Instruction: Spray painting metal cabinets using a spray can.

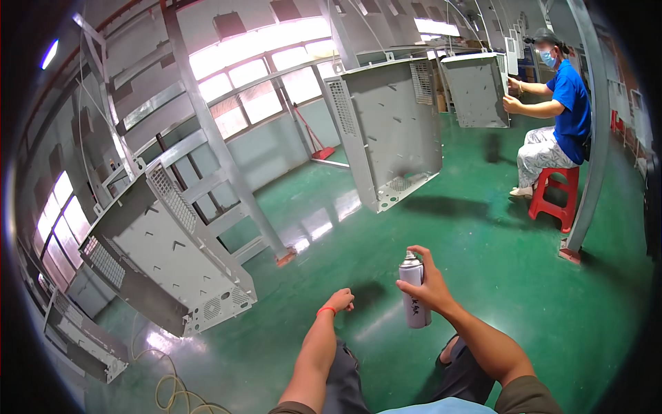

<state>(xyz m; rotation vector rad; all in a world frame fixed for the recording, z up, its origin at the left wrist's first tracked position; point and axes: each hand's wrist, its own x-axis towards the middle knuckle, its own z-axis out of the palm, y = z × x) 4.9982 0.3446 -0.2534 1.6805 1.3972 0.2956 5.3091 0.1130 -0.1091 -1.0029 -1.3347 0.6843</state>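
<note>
My right hand (431,284) is wrapped round a pale spray can (415,310) with dark markings, held upright above the floor between my knees. The index finger reaches over the top of the can, at its nozzle. To its left, my left hand (339,301) is curled closed, with a red band on the wrist and nothing visible in it. Ahead hangs a grey sheet-metal housing (393,131) with perforated vents and small slots, apart from both hands. A similar grey housing (155,241) hangs tilted at the left, also untouched.
Further grey housings hang at the far left (83,338) and back right (474,90). A person in blue (569,96) sits on a red stool (557,196), hands on the back-right housing. Metal posts (227,159) stand around; a yellowish hose (176,393) lies on the green floor (483,179).
</note>
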